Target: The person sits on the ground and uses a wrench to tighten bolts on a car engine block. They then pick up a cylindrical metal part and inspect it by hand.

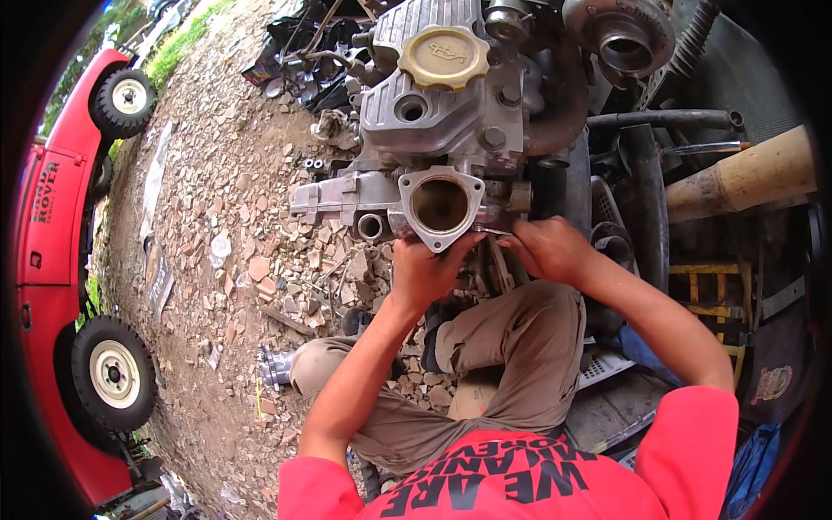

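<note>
An engine with a ribbed grey cover stands in front of me. On its near side a three-holed metal flange surrounds a round, brownish opening. My left hand is closed just beneath this flange; its thumb points right and its other fingers are partly hidden. Closed at the engine's lower right is my right hand, its fingertips tucked under the engine's edge. Between the two hands shows a thin, light metal piece. What each hand grips is mostly hidden. A yellowish oil filler cap tops the engine.
A rusty turbocharger is at the upper right. Black hoses, a thick bamboo pole and a yellow crate lie to the right. Broken stones cover the ground at left, with a red off-road vehicle beyond.
</note>
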{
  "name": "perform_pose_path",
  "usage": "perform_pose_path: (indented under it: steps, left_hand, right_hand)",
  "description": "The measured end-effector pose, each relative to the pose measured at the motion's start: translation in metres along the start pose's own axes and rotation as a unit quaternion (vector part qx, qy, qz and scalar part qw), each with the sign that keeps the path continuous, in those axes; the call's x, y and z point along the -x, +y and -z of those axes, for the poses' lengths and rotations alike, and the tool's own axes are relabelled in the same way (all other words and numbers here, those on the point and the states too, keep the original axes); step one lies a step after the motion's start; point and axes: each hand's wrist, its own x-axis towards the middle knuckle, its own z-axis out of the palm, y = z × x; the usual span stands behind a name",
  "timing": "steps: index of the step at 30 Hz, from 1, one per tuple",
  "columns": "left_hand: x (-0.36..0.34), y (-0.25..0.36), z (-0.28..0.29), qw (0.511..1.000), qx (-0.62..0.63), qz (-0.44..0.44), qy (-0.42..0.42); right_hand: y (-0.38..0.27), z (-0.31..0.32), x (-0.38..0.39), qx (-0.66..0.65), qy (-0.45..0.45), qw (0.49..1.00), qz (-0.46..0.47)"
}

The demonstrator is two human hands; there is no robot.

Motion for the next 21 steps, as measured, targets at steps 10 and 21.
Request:
perform_pose_path:
  steps: [10, 21]
  left_hand:
    - [-0.001, -0.003, 0.0, 1.0, -0.013, 0.007, 0.015]
    - [0.004, -0.003, 0.005, 0.999, 0.008, 0.039, -0.006]
  right_hand:
    - [0.008, -0.006, -0.012, -0.047, -0.014, 0.998, -0.029]
    - [-0.077, 0.078, -0.063, 0.133, -0.286, 0.941, -0.121]
